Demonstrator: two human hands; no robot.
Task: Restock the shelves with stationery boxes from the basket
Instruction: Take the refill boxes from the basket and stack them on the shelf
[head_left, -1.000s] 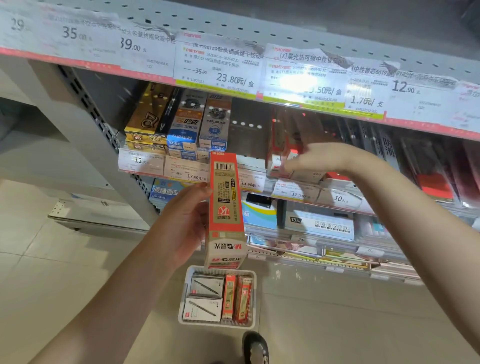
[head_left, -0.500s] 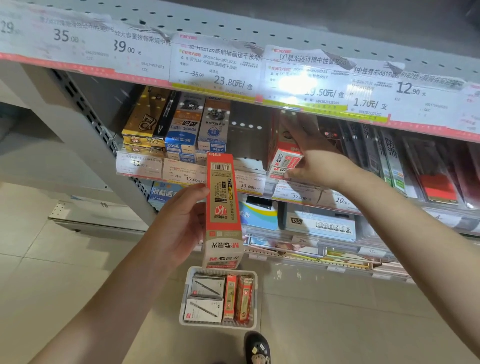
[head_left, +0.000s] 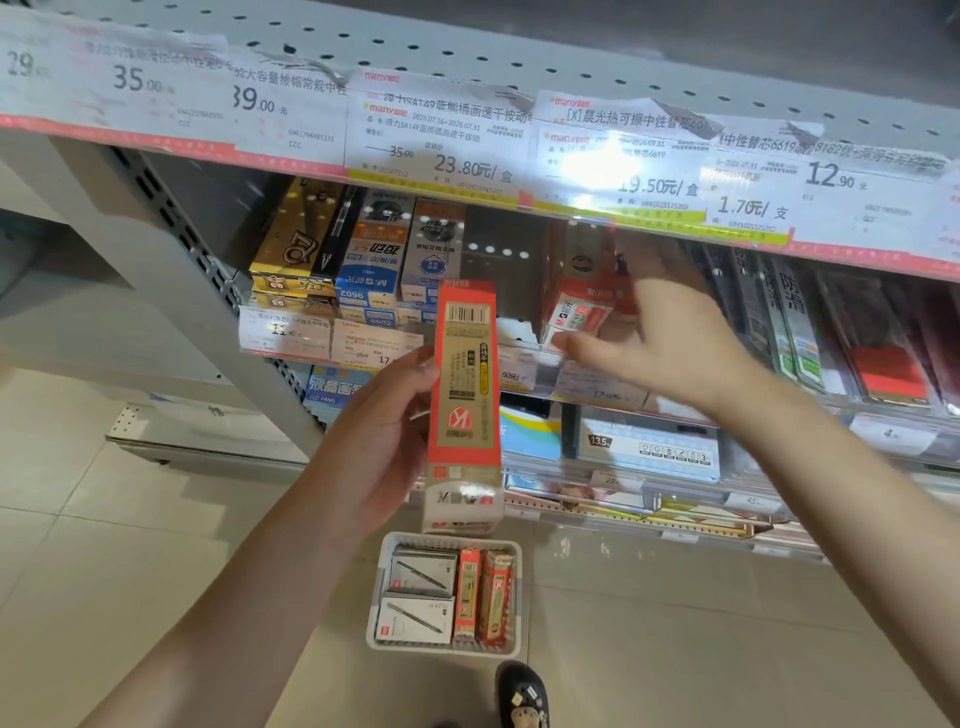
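My left hand grips a tall red and gold stationery box, held upright in front of the shelf. My right hand hovers with fingers spread just in front of a matching red box that stands on the shelf; the hand is blurred and seems apart from that box. Between the blue boxes and the red box is a dark gap on the shelf. The white basket sits on the floor below with two grey-white pen boxes and two red boxes inside.
A gold and black box stands at the shelf's left end. Price tags line the upper shelf edge overhead. Hanging packs fill the right side. Lower shelves carry more goods. A shoe stands by the basket on the tiled floor.
My right hand has come off the red box on the shelf and drawn back slightly with fingers spread. My left hand keeps the red and gold box almost in place.
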